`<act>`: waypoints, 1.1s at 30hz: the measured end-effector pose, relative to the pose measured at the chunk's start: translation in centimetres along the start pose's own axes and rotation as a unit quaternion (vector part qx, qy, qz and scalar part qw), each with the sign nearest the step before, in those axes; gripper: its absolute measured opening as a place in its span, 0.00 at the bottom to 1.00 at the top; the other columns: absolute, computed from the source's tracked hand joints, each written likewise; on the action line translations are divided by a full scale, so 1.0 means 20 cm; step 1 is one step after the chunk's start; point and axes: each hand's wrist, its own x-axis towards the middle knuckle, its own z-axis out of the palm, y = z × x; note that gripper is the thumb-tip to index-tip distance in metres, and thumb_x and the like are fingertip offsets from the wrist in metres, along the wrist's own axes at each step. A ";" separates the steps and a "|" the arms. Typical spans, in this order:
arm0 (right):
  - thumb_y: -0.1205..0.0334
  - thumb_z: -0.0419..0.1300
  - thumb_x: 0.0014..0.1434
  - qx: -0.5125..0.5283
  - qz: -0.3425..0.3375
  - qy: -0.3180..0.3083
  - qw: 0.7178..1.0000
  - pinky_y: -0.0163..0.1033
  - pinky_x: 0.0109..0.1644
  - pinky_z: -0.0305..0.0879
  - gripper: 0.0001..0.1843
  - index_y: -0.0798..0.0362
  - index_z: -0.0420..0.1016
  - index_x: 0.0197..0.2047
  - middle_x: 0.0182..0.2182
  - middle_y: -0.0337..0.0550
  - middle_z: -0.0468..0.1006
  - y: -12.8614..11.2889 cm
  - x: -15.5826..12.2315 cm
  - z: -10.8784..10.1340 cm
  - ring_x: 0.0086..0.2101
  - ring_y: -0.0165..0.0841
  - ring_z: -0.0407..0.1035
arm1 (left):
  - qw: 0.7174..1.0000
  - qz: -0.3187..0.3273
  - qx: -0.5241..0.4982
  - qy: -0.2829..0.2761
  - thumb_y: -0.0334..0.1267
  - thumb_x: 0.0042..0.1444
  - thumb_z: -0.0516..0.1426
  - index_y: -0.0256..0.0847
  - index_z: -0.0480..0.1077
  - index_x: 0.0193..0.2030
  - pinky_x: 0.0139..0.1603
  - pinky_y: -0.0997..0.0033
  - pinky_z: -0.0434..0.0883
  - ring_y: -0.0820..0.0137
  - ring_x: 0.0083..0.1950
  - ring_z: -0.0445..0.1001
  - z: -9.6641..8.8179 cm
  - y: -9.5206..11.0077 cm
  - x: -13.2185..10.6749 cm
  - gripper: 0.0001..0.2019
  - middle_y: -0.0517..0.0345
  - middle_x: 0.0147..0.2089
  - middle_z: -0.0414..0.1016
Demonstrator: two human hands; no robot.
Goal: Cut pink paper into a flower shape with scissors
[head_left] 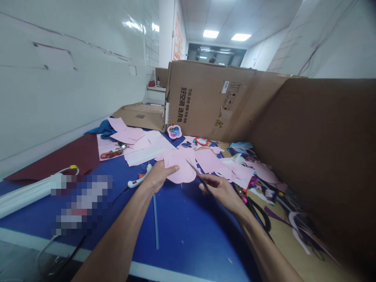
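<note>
Left hand [158, 176], mid blue tabletop [188, 231]: grip closed, thumb on top, pinching the near left edge of a rounded pink paper piece [182, 166] held low over the surface. Right hand [221, 190], just right of it: grip curled shut around scissors [197, 175], blades angled far-left and meeting the piece's right edge (handles hidden inside the fingers; blade gap too thin to judge). White glue gun [140, 178] lies just left of the left hand. More pink sheets [138, 143] are spread far left. Coloured scraps [258, 176] litter the right side, against a brown cardboard wall [317, 149]. A printed cardboard box [205, 98] stands at the far end.
</note>
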 end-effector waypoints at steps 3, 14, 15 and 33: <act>0.45 0.72 0.56 -0.002 0.002 0.009 1.000 0.41 0.39 0.63 0.25 0.54 0.84 0.50 0.29 0.39 0.76 0.00 0.00 0.00 0.29 0.32 0.66 | 1.000 -0.006 -0.007 0.005 0.41 0.44 0.74 0.33 0.81 0.51 0.54 0.52 0.76 0.53 0.46 0.83 0.01 0.00 0.00 0.26 0.41 0.46 0.85; 0.47 0.73 0.52 0.016 0.016 0.035 0.999 0.40 0.38 0.64 0.26 0.54 0.87 0.49 0.31 0.41 0.79 -0.06 -0.01 0.01 0.30 0.33 0.67 | 0.998 -0.024 -0.046 0.027 0.42 0.41 0.76 0.33 0.81 0.50 0.51 0.56 0.77 0.53 0.46 0.83 0.08 -0.01 -0.02 0.28 0.40 0.48 0.85; 0.46 0.73 0.51 0.017 0.018 0.037 0.999 0.40 0.38 0.65 0.27 0.53 0.87 0.49 0.32 0.42 0.80 -0.06 0.00 0.01 0.30 0.33 0.68 | 0.998 -0.026 -0.050 0.026 0.42 0.42 0.76 0.33 0.81 0.50 0.51 0.56 0.77 0.53 0.46 0.84 0.09 -0.01 -0.02 0.28 0.40 0.48 0.85; 0.43 0.73 0.53 0.024 0.018 0.032 0.999 0.41 0.40 0.64 0.26 0.52 0.86 0.48 0.28 0.39 0.77 -0.04 0.00 -0.01 0.31 0.34 0.69 | 0.991 -0.063 -0.111 0.044 0.36 0.43 0.75 0.34 0.78 0.54 0.49 0.60 0.79 0.54 0.49 0.83 0.12 -0.01 -0.04 0.29 0.39 0.53 0.83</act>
